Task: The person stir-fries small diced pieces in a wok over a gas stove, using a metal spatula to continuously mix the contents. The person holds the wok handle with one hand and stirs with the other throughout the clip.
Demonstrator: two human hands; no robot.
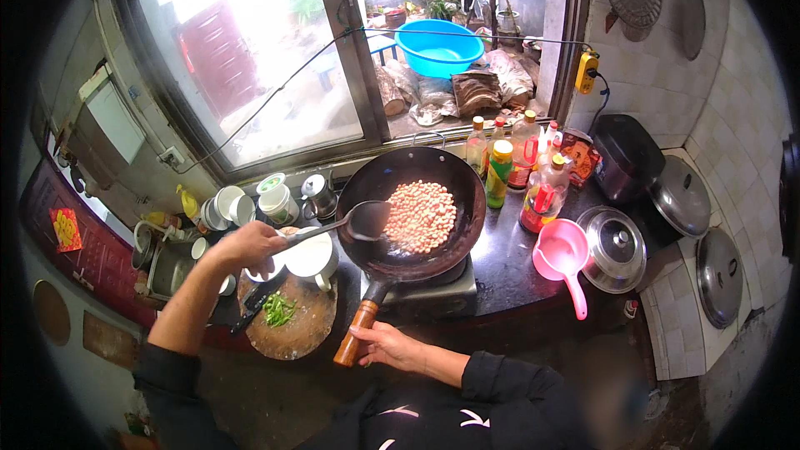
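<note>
My left hand point(255, 246) grips the handle of a dark metal wok spatula point(369, 221), its blade inside the wok against the near-left edge of the peanuts. A layer of shelled, reddish-tan peanuts point(424, 217) lies in the right part of the black wok point(365, 181). My right hand point(392, 345) is closed around the wok's wooden handle point(356, 332). Under the wok sits a metal-sided stove point(431, 300), mostly hidden. Below my left hand, chopped green vegetables point(278, 310) and a black-handled knife point(256, 303) lie on a round wooden cutting board point(300, 337).
White enamel mugs point(315, 256) stand left of the wok. To its right are several bottles point(500, 172), a pink plastic ladle point(560, 250), a glass pot lid point(615, 244) and a black appliance point(628, 156). A sink point(172, 269) is at far left, a window point(250, 75) behind.
</note>
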